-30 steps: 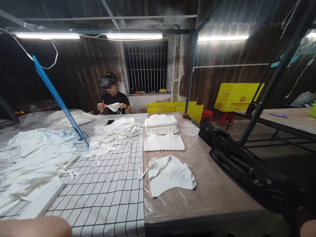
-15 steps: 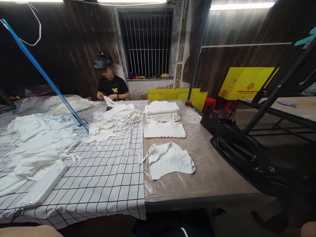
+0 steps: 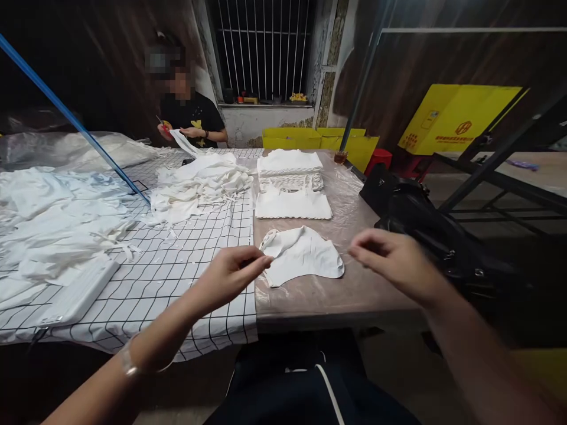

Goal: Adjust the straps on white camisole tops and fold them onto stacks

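Note:
A white cloth garment with a thin strap [image 3: 305, 260] lies flat and creased on the plastic-covered brown table [image 3: 305, 301]. My left hand [image 3: 233, 271] reaches in from the left, its thumb and forefinger slightly apart at the garment's left edge; whether they touch it I cannot tell. To the garment's right, my right hand [image 3: 390, 254] hovers with loosely curled fingers, a gap between thumb and forefinger and nothing in it. Just beyond is a stack of folded white strappy tops [image 3: 292, 203] with wavy hems.
Loose white garments [image 3: 199, 186] are heaped on the checked cloth [image 3: 212, 236] at left, near a flat white packet [image 3: 80, 292]. A blue pole [image 3: 75, 121] slants there. Across the table a person [image 3: 190, 115] holds red-handled scissors and white cloth. A black bag [image 3: 425, 236] sits at right.
Both my hands have come up into view from below, one to each side of the garment. The view has tilted down. The garment lies in the same place on the table.

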The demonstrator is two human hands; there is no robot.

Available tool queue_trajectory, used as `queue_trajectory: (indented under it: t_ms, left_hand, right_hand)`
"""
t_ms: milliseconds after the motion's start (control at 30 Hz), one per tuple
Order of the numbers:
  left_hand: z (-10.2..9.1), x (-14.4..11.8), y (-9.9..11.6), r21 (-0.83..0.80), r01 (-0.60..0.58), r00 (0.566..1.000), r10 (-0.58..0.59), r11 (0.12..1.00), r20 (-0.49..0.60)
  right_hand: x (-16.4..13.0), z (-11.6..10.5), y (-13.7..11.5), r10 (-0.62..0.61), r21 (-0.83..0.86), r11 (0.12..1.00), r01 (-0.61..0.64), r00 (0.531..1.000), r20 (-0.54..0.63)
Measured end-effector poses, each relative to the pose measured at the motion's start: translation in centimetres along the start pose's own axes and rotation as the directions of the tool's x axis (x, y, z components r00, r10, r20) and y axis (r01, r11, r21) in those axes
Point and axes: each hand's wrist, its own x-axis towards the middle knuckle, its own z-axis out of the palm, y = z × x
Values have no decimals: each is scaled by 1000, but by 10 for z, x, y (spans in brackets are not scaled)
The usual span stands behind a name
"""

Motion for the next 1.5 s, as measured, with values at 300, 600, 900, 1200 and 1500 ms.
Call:
queue_trajectory:
  t_ms: [300,600,900,1200,1500]
  left_hand:
    - [95,61,-78,554,-202,973,99,807,211]
    - [35,136,-42,-697,317,947,-260,643,190]
    - [17,176,-56,-525,411,867,-498,746,-30]
    - [92,108,-65,99,-82,997,82,992,3]
    - [150,142,-45,393,-155,978,87,906,187]
  right_hand:
    - [16,48,113,28,-308,951,-4,997,73]
    - [51,43,88,289,619,761,-193,956,-57]
    - [104,24,86,396,535,785,-312,917,-46]
    - [79,46,124,208,177,970,-169,950,-233]
    - [1,67,94,114,-31,993,-112,990,78]
